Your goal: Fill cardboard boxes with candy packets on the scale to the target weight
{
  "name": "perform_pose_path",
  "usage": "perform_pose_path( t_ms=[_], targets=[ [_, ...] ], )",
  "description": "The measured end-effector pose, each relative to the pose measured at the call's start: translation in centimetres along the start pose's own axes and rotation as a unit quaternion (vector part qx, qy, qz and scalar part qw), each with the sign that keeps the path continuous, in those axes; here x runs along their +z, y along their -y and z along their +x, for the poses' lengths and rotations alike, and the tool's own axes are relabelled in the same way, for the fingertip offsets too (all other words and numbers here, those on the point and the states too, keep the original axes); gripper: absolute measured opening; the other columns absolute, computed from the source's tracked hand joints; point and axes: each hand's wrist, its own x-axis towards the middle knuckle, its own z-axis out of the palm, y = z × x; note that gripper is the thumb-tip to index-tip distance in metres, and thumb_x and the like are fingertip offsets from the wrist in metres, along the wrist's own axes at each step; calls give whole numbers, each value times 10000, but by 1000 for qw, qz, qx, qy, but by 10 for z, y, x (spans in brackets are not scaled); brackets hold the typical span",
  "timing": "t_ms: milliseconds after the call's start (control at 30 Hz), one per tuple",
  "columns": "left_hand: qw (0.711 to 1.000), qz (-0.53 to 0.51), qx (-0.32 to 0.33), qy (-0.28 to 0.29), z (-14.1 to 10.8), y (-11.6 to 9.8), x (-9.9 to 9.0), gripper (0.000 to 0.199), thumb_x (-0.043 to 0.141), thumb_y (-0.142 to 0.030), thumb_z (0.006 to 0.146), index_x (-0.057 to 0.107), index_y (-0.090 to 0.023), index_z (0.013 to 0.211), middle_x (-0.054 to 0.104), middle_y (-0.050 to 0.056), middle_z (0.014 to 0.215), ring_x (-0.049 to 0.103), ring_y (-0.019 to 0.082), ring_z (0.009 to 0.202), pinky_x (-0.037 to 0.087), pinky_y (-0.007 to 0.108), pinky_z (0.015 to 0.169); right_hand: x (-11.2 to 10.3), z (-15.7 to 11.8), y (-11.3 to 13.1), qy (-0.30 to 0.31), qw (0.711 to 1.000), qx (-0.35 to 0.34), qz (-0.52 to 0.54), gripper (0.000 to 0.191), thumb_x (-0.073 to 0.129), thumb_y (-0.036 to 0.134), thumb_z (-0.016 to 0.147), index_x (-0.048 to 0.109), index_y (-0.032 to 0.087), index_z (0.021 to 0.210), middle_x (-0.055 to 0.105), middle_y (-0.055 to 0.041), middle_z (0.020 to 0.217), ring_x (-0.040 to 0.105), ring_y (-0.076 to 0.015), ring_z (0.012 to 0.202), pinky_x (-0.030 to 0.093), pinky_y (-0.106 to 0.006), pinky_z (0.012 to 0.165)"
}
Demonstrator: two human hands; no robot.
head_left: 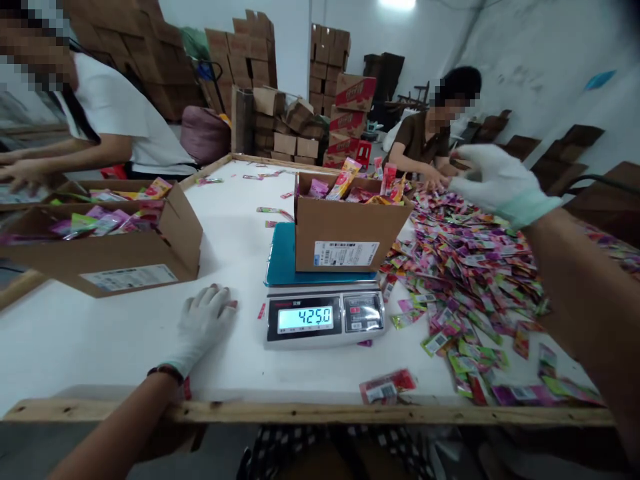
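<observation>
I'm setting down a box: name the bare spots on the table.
Bare: beyond the left hand, between the left box and scale; front left, between hand, box and wooden edge; front middle, between scale and edge, left of a red packet. Crowded: right of the scale, under the packet pile.

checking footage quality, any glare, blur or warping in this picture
Head view: ceiling light blown out at the top edge; scale display glowing but legible; raised right hand slightly soft; left carton apparently stretched by the lens.
</observation>
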Motion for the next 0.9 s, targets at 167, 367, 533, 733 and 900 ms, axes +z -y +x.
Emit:
perform_pose_path(
  t_ms=[167,367,533,733,900],
  targets=[
    [1000,17,-10,14,0,-1,-2,576,365,-416,1100,687,-104,1461,618,238,1631,508,408,1609,454,620,1288,54,55,94,138,972,-188,26,499,747,99,917,796,201,1403,571,-121,1698,527,-305,1600,412,-505,1387],
    [999,38,-19,14,0,3,-2,582,356,-396,1098,707,-112,1464,621,220,1649,531,375,1609,478,577,1280,103,87,153,312,922,-206,-102,356,854,63,767,869,191,1099,632,-135,1627,522,-449,1564,473,-624,1299],
    [999,38,-20,-1,1,11,5,542,374,-397,1104,740,-162,1427,640,182,1644,560,341,1590,485,526,1276,88,83,146,205,968,-133,-57,267,616,132,999,787,163,1200,802,-133,1251,740,-288,1147,580,-416,1042],
    [999,38,-29,6,1,12,8,538,383,-372,1109,724,-148,1460,622,190,1663,545,351,1606,472,539,1292,103,81,170,216,973,-76,1,346,816,483,952,783,161,1072,799,-113,1051,737,-268,950,601,-370,865],
    [998,53,-36,15,0,12,6,552,380,-357,1115,721,-139,1490,612,185,1678,539,346,1621,467,532,1314,125,73,196,258,963,-69,42,494,891,687,869,756,221,775,759,-47,826,727,-247,883,609,-346,792]
  ],
)
